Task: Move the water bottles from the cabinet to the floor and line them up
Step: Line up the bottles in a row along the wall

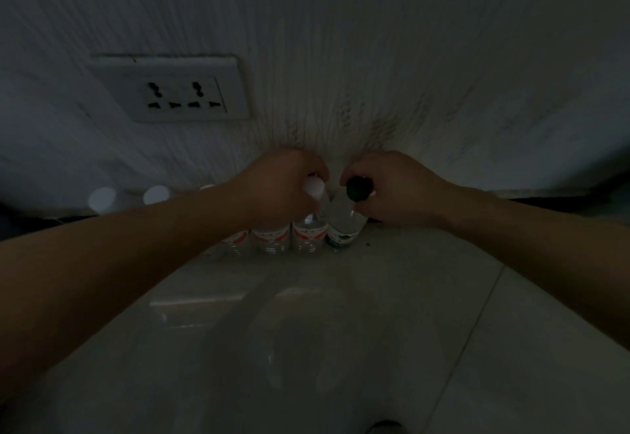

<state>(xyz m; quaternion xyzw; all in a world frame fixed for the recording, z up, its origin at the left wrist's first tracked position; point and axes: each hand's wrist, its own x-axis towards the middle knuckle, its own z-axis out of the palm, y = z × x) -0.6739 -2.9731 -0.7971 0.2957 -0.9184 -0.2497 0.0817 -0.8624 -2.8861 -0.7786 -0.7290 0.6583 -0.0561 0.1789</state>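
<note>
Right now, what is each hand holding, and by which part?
The left hand grips a white-capped bottle at its neck, just under the cap. The right hand grips the dark-capped, green-labelled bottle at its neck and shoulder.

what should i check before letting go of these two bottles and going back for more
1. Left hand around the white-capped clear plastic bottle with the red label: ok, fingers closed at its neck.
2. Right hand around the dark-capped clear bottle with the green label: ok.
3. Both bottles upright: ok.
4. Bases flat on the pale tiled floor: cannot tell, too dark.
5. In line with the other red-labelled bottles along the white wall: ok, side by side.
6. Row to the left: cannot tell, the left forearm hides most of it; only blurred white caps show.
</note>
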